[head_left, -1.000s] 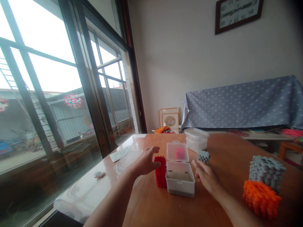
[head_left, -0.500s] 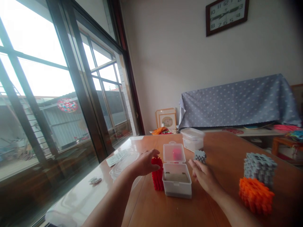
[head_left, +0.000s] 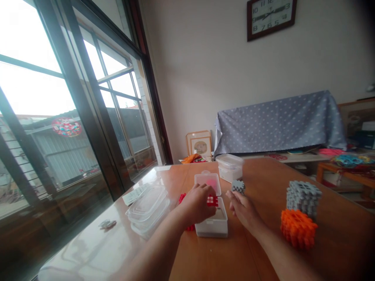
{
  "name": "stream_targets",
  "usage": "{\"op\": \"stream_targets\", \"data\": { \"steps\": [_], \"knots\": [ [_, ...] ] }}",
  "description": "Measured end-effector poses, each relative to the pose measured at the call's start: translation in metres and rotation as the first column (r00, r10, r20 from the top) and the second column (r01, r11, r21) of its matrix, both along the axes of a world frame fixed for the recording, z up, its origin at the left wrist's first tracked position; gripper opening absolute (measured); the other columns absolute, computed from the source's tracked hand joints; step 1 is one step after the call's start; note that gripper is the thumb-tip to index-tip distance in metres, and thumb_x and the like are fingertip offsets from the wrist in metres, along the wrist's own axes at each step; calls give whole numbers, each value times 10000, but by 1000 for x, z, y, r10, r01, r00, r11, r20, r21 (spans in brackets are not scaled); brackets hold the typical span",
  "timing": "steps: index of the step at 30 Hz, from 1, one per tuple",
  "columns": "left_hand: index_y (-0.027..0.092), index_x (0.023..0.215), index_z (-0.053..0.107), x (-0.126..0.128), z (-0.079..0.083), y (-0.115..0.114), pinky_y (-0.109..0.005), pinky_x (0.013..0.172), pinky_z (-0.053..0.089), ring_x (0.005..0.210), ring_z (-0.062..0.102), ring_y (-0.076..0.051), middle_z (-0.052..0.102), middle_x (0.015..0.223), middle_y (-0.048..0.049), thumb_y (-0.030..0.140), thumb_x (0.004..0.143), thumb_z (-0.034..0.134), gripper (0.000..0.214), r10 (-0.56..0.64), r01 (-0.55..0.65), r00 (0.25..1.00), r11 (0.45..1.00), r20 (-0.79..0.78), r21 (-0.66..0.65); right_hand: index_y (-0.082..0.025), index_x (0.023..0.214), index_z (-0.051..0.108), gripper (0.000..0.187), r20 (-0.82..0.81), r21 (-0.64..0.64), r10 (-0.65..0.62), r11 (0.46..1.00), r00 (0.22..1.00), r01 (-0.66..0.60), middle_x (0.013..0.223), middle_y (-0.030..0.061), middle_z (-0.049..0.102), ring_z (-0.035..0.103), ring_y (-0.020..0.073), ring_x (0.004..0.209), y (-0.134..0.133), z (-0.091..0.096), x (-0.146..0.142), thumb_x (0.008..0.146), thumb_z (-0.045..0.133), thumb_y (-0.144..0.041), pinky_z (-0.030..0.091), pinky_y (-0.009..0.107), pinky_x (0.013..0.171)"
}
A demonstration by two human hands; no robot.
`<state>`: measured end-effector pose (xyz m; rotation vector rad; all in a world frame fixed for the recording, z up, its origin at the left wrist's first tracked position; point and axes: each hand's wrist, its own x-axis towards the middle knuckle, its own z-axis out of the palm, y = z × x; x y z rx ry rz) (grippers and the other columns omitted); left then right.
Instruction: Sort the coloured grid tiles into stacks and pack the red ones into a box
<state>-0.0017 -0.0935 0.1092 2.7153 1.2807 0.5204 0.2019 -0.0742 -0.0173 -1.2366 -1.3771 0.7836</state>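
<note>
My left hand (head_left: 200, 203) is closed on a red plastic building piece (head_left: 212, 200) with square window holes. It holds the piece over the open clear plastic box (head_left: 211, 229), whose hinged lid (head_left: 202, 178) lies back behind it. A brownish surface shows inside the box. Partly hidden by that hand, a red stack (head_left: 181, 198) of similar pieces stands left of the box. Just right of the box is my right hand (head_left: 241, 208), fingers bent and pressed together; whether anything is between them is hidden. Beyond its fingertips stands a small grey stack (head_left: 238, 186).
Orange (head_left: 299, 229) and taller grey (head_left: 304, 198) stacks stand on the table's right. Clear lids (head_left: 148, 208) lie at left beside a paper sheet (head_left: 134, 196) and a small crumpled item (head_left: 107, 224). A lidded clear container (head_left: 231, 169) stands at the back.
My left hand has gone from the red stack to above the box, now with a red piece in it. My right hand stays beside the box. The whole view has shifted slightly.
</note>
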Motion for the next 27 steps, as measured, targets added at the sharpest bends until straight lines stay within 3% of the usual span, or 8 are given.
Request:
{"op": "stream_targets", "data": {
  "steps": [4,8,14,18,23,27],
  "knots": [
    [225,1004,680,19,-22,12,-350,818,498,975,621,-283,695,1032,-81,256,685,713,322,55,-60,996,995,-67,-79,-239,723,508,556,-63,-19,8,1000,998,-9,601,-21,557,538,162,524,2,0,1,889,424,-763,435,274,518],
    [219,959,695,24,-35,23,-334,774,496,920,644,-270,709,998,-77,299,675,730,297,104,-120,989,979,-107,-166,-239,757,537,526,-131,-12,12,1000,991,-13,611,-18,557,539,168,538,2,3,1,890,449,-740,440,275,507],
    [221,929,704,30,-45,32,-305,711,494,839,662,-239,732,968,-57,427,653,786,354,100,-133,984,962,-147,-239,-234,845,611,537,-157,-8,3,1000,988,-5,597,-17,561,540,172,536,3,5,1,887,452,-745,439,274,496],
    [223,921,716,31,-50,35,-295,717,493,844,663,-233,740,947,-48,418,677,770,317,74,-111,985,965,-157,-238,-241,730,542,534,-101,40,-3,999,995,7,587,-27,551,529,158,516,2,4,1,909,435,-733,429,271,510],
    [214,1061,707,26,-52,32,-320,754,504,896,668,-259,738,1043,-79,419,709,746,409,96,-125,986,966,-134,-226,-241,701,527,548,-76,47,-9,999,997,13,591,-23,565,527,156,512,1,6,2,908,432,-739,427,277,526],
    [208,1016,696,23,-51,27,-323,732,486,874,668,-252,739,995,-84,293,818,602,235,121,-142,986,968,-111,-205,-246,723,543,551,-108,32,-8,999,994,12,593,-20,567,530,165,520,0,9,3,892,434,-759,438,286,534]
  ]
}}
